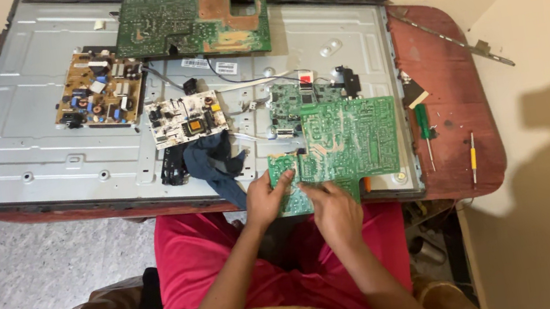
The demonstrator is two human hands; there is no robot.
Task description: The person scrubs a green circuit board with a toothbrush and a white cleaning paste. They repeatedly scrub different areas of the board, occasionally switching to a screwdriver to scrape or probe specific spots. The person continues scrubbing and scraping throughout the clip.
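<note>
A large green circuit board (349, 140) lies solder side up at the near right of a grey metal television back panel (33, 140). My left hand (266, 199) grips the board's lower left corner, thumb on top. My right hand (333, 210) rests on the board's near edge, fingers curled over it. A smaller green board (289, 101) with white cables sits just behind it.
A brown power board (100, 90) and a white board (186, 117) lie on the panel, with a dark blue cloth (215, 163) nearby. Another big green board (192, 11) leans at the back. Screwdrivers, one green (424, 126) and one yellow (473, 157), lie on the red table (455, 98).
</note>
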